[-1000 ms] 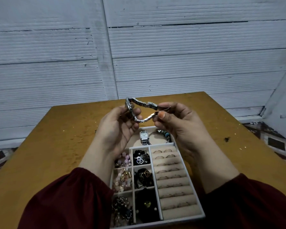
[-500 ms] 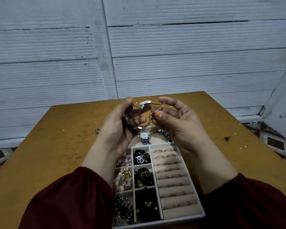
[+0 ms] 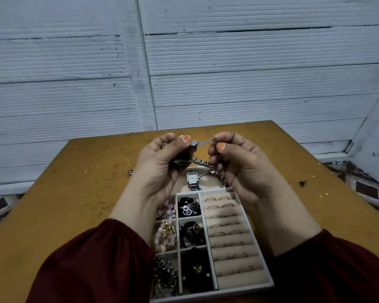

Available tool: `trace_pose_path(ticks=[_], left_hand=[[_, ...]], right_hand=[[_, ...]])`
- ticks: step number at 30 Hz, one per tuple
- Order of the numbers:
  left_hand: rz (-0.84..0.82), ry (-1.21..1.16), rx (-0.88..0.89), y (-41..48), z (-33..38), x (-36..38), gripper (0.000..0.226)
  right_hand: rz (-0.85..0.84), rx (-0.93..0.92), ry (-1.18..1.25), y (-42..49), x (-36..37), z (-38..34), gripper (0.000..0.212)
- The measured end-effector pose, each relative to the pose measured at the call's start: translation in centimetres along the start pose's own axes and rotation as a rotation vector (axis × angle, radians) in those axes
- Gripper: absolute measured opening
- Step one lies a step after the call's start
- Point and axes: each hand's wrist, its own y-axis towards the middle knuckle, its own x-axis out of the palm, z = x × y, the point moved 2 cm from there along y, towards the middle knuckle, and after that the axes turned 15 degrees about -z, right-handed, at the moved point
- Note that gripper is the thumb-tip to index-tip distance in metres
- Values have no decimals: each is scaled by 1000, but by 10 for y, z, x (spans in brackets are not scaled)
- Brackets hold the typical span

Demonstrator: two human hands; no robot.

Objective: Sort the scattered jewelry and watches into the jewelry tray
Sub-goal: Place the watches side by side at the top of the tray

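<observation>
Two hands, two watches. The left hand (image 3: pixel 160 167) and the right hand (image 3: pixel 243 169) are raised above the far end of the tray (image 3: pixel 245 288). Each pinches one end of a metal watch (image 3: pixel 200 160) between thumb and fingers, so the band stretches between them, clear of the tray.

The second watch (image 3: pixel 192 179) has a rectangular white face and lies flat in the tray's wide far compartment, beside one beaded bracelet (image 3: pixel 224 182) half hidden by the right wrist.

The one tray has six small compartments on its left side, in two columns of three (the left forearm covers part of the outer column). All six hold beads or chains. On its right side is a padded section where rings (image 3: pixel 210 199) sit two to a row; the number of rows is hard to count.

One stray piece (image 3: pixel 130 171) lies left of the tray's far end on the table (image 3: pixel 74 204), which is scuffed yellow-brown wood. Beyond the tray stands a wall (image 3: pixel 249 73) of pale ribbed panels.
</observation>
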Motion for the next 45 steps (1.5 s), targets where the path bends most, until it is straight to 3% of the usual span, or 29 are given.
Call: trace_pose_path(ticks=[5, 8, 13, 18, 25, 28, 34, 45], left_hand=[[-14, -99, 34, 0, 1, -5, 38], [-87, -150, 62, 2, 3, -2, 63], [-63, -114, 116, -1, 5, 9, 37], [-82, -27, 132, -3, 6, 11, 38], [-103, 59, 109, -5, 4, 10, 39], [-115, 157, 99, -6, 4, 9, 35], [-172, 434, 49, -8, 7, 10, 18], [-224, 607, 4, -15, 20, 9, 22]], right_hand=[[-15, 3, -22, -2, 1, -2, 18], [-23, 27, -49, -1, 5, 0, 17], [10, 52, -181, 0, 13, 3, 17], [65, 14, -241, 0, 16, 1, 20], [70, -14, -22, -1, 16, -8, 5], [14, -22, -111, -4, 17, -9, 16], [76, -68, -246, -6, 9, -10, 25], [-12, -98, -285, -4, 7, -6, 32]])
